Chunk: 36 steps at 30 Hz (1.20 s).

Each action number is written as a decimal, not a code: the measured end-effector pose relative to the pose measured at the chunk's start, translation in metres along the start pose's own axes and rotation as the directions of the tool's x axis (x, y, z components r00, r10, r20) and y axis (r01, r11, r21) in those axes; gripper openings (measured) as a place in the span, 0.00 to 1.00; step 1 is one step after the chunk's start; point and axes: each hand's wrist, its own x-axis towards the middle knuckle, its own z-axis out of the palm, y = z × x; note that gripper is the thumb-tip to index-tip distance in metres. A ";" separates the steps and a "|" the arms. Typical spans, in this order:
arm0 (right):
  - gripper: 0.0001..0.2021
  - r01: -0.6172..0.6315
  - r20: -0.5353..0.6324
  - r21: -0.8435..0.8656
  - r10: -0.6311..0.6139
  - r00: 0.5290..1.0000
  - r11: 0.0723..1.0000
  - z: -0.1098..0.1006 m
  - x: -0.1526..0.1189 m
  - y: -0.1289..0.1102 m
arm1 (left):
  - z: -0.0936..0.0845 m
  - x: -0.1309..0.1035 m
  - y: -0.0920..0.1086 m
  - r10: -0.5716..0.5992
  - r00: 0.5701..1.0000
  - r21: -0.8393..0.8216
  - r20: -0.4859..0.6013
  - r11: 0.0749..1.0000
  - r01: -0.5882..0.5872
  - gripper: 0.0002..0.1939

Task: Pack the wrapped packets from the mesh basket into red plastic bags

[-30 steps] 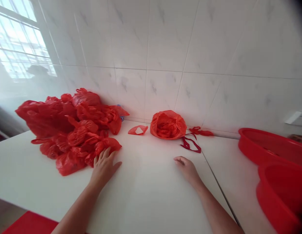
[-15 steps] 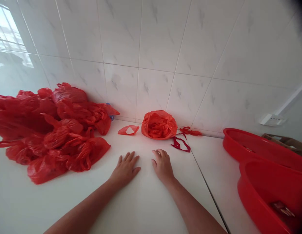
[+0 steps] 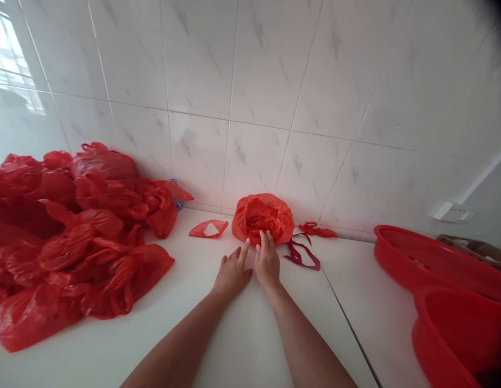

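An opened red plastic bag [image 3: 270,207] stands near the wall, its mouth showing crumpled red plastic inside. Just in front of it my left hand [image 3: 233,272] rests on the white table, fingers stretched out and nothing held. Close beside it is my right hand [image 3: 268,264], fingers extended, its tips overlapping the bag's near rim; whether they touch the bag I cannot tell. Dark red strips [image 3: 304,256] lie to the right of the bag. To its left lies a small flat red plastic piece [image 3: 198,230] with a white patch.
Several knotted red plastic bags [image 3: 100,226] are heaped on the left. Red plastic basins [image 3: 396,264] stand at the right, past a seam in the white table [image 3: 242,345]. A tiled wall [image 3: 201,70] closes off the back, with a socket [image 3: 452,212] at right.
Both hands have moved forward and closer together, toward the red bag. The right hand's fingers now overlap its front rim. The camera view has shifted slightly.
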 end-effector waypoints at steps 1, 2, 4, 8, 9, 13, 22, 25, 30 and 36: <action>0.23 -0.042 0.015 0.012 0.041 0.999 0.999 0.002 0.001 0.002 | 0.000 0.005 0.000 -0.005 1.000 -0.004 -0.003 1.000 0.005 0.41; 0.23 -0.080 0.029 0.023 0.079 0.996 0.997 0.003 0.002 0.005 | 0.001 0.008 0.000 -0.009 1.000 -0.008 -0.008 1.000 0.009 0.41; 0.25 -0.144 0.064 0.051 0.141 0.988 0.988 0.007 0.003 0.011 | 0.001 0.013 0.000 -0.005 1.000 -0.017 -0.018 1.000 0.005 0.41; 0.27 -0.301 0.103 0.236 0.284 0.953 0.924 0.010 0.005 0.020 | -0.001 0.015 0.001 0.038 0.999 -0.016 0.003 0.999 -0.038 0.40; 0.22 -0.340 0.104 0.315 0.324 0.940 0.886 0.010 0.006 0.020 | -0.002 0.015 0.002 0.042 0.999 -0.017 0.013 0.999 -0.042 0.40; 0.04 -0.419 0.118 0.519 0.423 0.898 0.745 0.003 0.009 0.018 | -0.002 0.019 0.002 0.014 1.000 -0.021 0.017 1.000 -0.014 0.41; 0.15 -0.522 0.361 0.801 0.460 0.811 0.292 -0.034 0.023 0.031 | 0.007 0.024 -0.005 -0.038 0.999 0.004 -0.012 0.999 0.038 0.40; 0.14 -0.519 0.492 0.854 0.381 0.783 -0.036 -0.057 0.008 0.041 | 0.005 0.024 -0.003 -0.051 0.998 -0.011 -0.032 0.999 0.051 0.40; 0.10 -0.407 0.523 0.845 0.383 0.761 -0.346 -0.098 -0.025 0.051 | -0.009 0.013 0.001 -0.067 0.996 -0.097 -0.055 0.993 0.062 0.40; 0.14 -0.471 0.522 0.853 0.399 0.754 -0.226 -0.122 -0.045 0.041 | -0.016 -0.019 0.009 -0.104 0.988 -0.335 -0.117 0.941 0.059 0.30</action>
